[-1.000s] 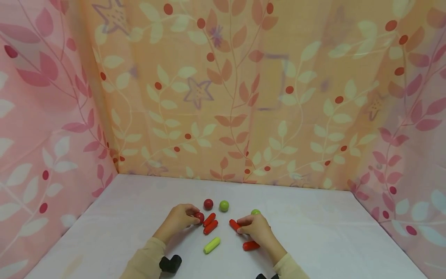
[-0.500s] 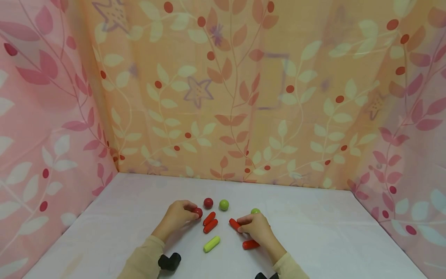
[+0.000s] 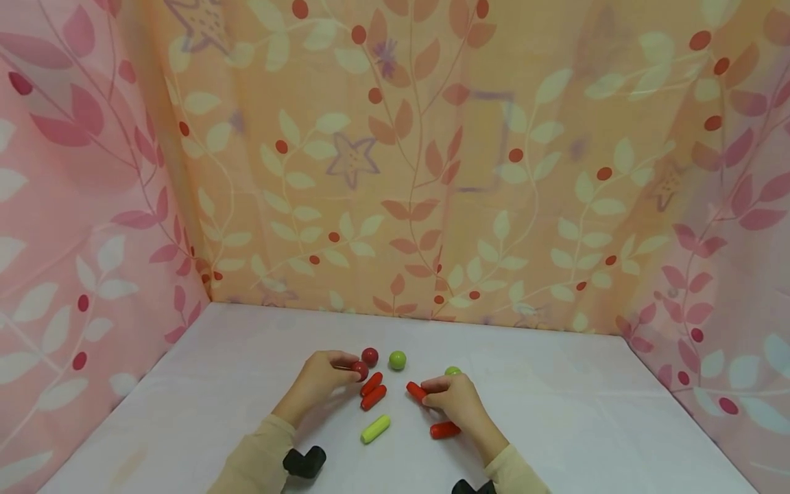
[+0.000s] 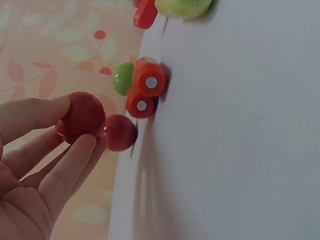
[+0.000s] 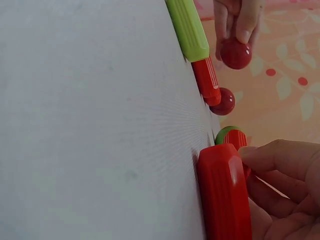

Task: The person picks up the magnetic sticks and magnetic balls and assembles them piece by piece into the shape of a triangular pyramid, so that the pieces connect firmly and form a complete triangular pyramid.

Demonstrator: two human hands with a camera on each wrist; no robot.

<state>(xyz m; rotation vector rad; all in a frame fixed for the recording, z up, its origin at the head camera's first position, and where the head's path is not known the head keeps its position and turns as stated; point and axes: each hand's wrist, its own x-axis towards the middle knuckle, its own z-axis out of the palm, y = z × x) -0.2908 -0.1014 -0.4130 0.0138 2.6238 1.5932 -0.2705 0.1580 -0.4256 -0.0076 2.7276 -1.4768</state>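
Observation:
My left hand (image 3: 316, 385) pinches a glossy red ball (image 4: 82, 112) between thumb and fingertips, raised over the table in the left wrist view. A second red ball (image 3: 369, 356) rests just behind it, partly overlapped by it in that view. Two red ribbed sticks (image 3: 374, 398) lie side by side right of the held ball. My right hand (image 3: 458, 405) pinches one end of another red stick (image 3: 415, 392) with thumb and fingers; its other end is hidden by the hand. Near that wrist lies a further red stick (image 5: 225, 195).
A green ball (image 3: 398, 360) sits right of the resting red ball. Another green ball (image 3: 452, 371) shows partly behind the right hand. A yellow-green stick (image 3: 375, 429) lies between the forearms. Patterned cloth walls (image 3: 407, 206) border the white table (image 3: 555, 405).
My left hand has carried the red ball away from the two sticks, backward and then slightly right, close to the other red ball. The right hand keeps its hold and has barely moved.

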